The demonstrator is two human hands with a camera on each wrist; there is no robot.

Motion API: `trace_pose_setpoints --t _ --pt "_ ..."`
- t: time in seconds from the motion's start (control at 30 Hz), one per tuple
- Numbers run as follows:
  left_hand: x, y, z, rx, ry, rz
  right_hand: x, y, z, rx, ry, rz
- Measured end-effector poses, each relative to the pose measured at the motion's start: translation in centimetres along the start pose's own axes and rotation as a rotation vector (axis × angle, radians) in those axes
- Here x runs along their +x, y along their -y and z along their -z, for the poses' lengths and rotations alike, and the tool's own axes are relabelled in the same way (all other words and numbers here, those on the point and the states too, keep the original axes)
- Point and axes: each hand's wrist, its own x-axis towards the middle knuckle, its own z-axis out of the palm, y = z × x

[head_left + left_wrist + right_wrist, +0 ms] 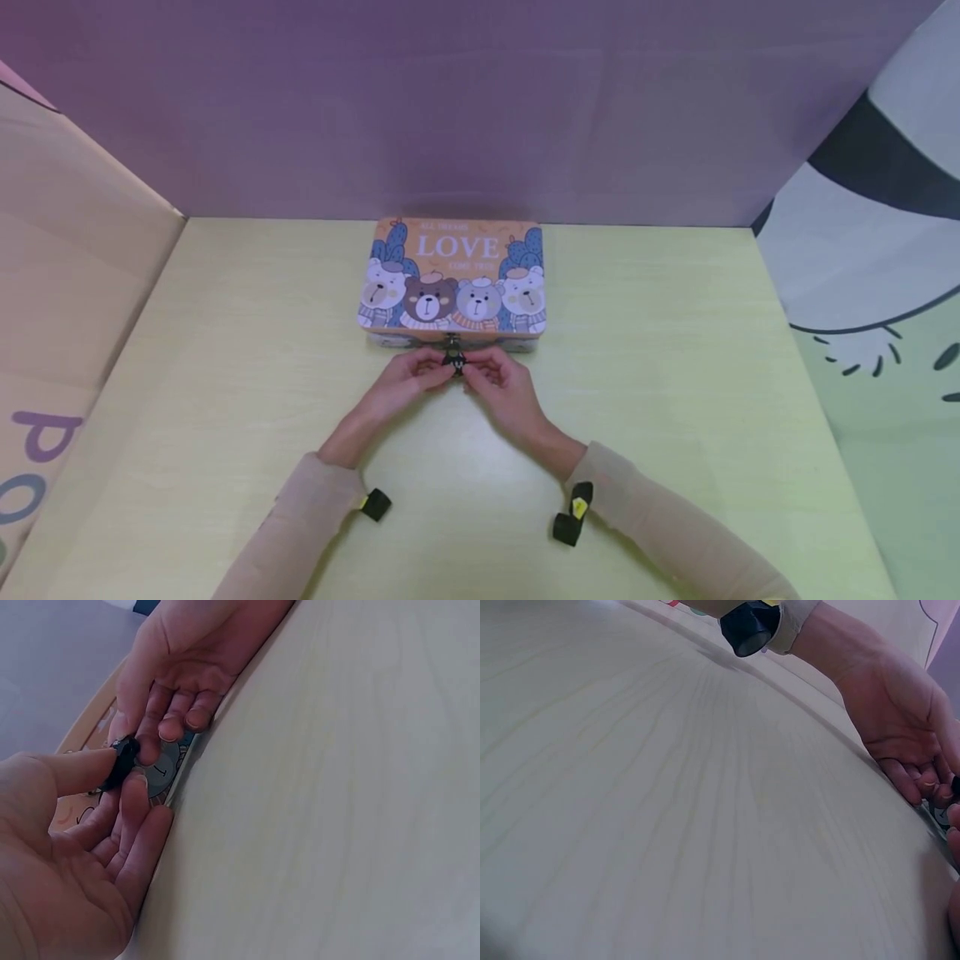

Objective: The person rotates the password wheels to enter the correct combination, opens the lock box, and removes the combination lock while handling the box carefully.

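A tin box (pixel 450 275) with an orange lid, the word LOVE and cartoon bears lies flat at the back middle of the table. A small clasp (pixel 453 339) shows at its front side. Just in front of it, my left hand (pixel 401 379) and right hand (pixel 506 387) meet from both sides and pinch a small black padlock-like piece (pixel 455 361) with a pale mark. In the left wrist view the dark piece (pixel 122 761) sits between thumb and fingertips, partly hidden. The right wrist view catches my left hand (pixel 896 712) and only an edge of the right.
The pale wooden table (pixel 660 375) spreads around the box. A purple backdrop (pixel 480 108) rises right behind it, with printed panels at left (pixel 67 275) and right (pixel 877 250). Black wrist cameras (pixel 377 505) are strapped at both sleeves.
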Motion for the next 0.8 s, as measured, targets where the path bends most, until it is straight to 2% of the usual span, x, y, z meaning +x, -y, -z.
trace_pose_setpoints --t 0.33,0.8 --pt "-0.02 0.05 -0.1 0.025 -0.018 -0.025 -0.01 0.19 -0.04 0.0 0.008 0.019" --pt "0.09 0.25 -0.42 0.053 -0.045 -0.004 -0.15 0.26 -0.06 -0.025 0.012 0.011"
